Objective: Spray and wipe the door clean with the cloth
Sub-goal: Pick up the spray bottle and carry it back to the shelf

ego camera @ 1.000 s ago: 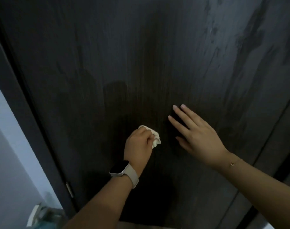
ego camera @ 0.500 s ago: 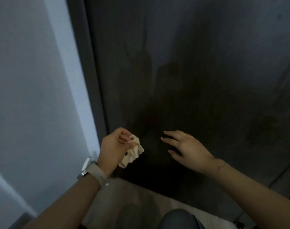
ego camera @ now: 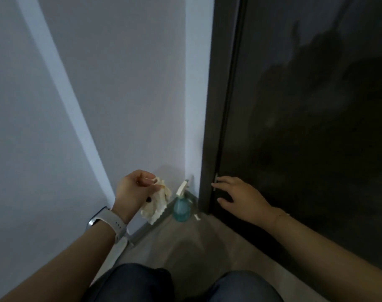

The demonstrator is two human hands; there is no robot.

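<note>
The dark wooden door (ego camera: 305, 118) fills the right side of the view. My left hand (ego camera: 134, 190), with a pale watch on the wrist, is shut on a crumpled cream cloth (ego camera: 157, 202) that hangs down in front of the white wall. My right hand (ego camera: 240, 199) is open, fingers spread, low at the door's left edge near the hinge. A teal spray bottle (ego camera: 181, 205) with a white trigger head stands on the floor in the corner, between my two hands and touched by neither.
A white wall (ego camera: 98, 94) covers the left half, with a grey skirting along its foot. The dark door frame (ego camera: 216, 105) runs down beside it. Brown floor (ego camera: 185, 243) lies below, and my knees in dark trousers (ego camera: 142, 282) show at the bottom.
My view has swung left and down from the door face to the corner. The left hand took the cloth off the door; the right hand slid to the hinge edge. The spray bottle came into view.
</note>
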